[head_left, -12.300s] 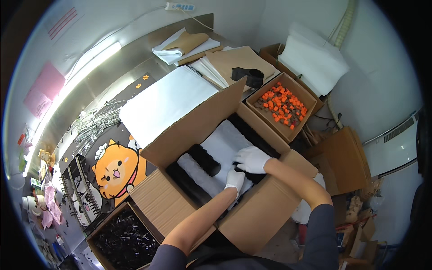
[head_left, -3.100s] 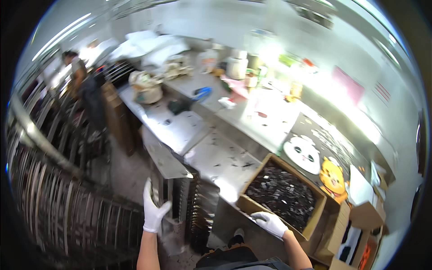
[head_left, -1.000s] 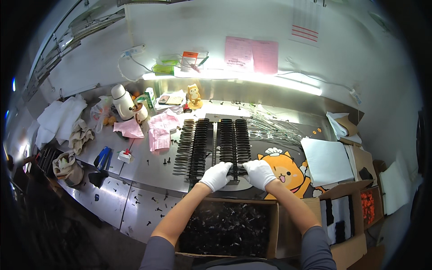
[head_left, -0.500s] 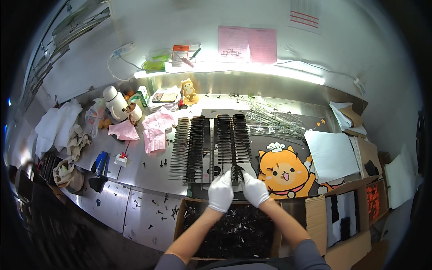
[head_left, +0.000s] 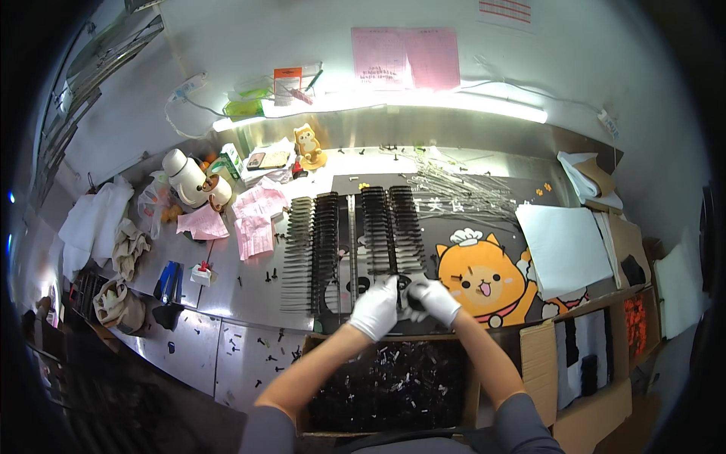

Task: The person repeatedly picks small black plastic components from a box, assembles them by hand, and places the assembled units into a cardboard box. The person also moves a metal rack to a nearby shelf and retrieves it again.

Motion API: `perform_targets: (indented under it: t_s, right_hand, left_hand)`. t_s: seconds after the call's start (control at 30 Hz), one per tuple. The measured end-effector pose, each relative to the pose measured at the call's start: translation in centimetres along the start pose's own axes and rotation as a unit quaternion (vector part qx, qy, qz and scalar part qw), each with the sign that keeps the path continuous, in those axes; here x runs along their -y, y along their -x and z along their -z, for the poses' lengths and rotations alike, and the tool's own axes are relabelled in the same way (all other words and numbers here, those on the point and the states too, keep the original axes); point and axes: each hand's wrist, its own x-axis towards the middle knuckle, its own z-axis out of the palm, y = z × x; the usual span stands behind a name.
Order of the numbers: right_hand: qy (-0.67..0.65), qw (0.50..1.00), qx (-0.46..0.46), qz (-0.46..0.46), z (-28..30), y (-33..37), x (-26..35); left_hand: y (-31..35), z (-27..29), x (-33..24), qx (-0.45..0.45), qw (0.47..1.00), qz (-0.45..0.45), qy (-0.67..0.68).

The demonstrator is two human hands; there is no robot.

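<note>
My two hands wear white gloves and work close together at the near end of the black comb-like rows (head_left: 376, 227). My left hand (head_left: 375, 310) has its fingers closed at the row's end; what they hold, if anything, is hidden. A small black piece (head_left: 416, 292) sits in the closed fingers of my right hand (head_left: 440, 303); its exact shape is blurred. Another pair of rows (head_left: 325, 250) made of black slats stands to the left, past a narrow metal strip (head_left: 351, 250). Below my wrists lies an open cardboard box of small black parts (head_left: 389, 390).
Loose screw-like black pieces (head_left: 280, 334) dot the metal table at left. Pink papers (head_left: 255, 227), a white flask (head_left: 181, 170) and a blue tool (head_left: 167, 281) lie further left. Thin rods (head_left: 461, 189) spread at the back. White sheets (head_left: 560, 250) and an open carton (head_left: 541, 356) are at right.
My hands have moved slightly apart, and the right one has turned, showing a black piece. The whole view has shifted a little.
</note>
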Motion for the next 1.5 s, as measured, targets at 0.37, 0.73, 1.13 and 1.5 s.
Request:
perform_targets:
  t_s: [0.37, 0.73, 1.13, 1.5]
  right_hand:
    - [0.416, 0.805, -0.348, 0.24, -6.7, 1.0, -6.4]
    - [0.471, 0.819, -0.2, 0.26, -4.2, 2.5, -2.2]
    - [0.244, 0.896, -0.163, 0.334, -0.2, 3.0, -0.7]
    - [0.599, 0.776, 0.035, 0.193, 2.7, -2.4, 10.5]
  left_hand:
    - [-0.3, -1.8, -3.5, -0.032, 0.965, 0.252, 0.069]
    - [-4.3, 6.9, 0.4, 0.21, 0.949, -0.158, -0.175]
    - [-0.1, 9.2, 4.4, 0.0, 0.919, 0.02, 0.395]
    - [-5.4, 7.7, 4.3, 0.11, 0.989, -0.083, 0.058]
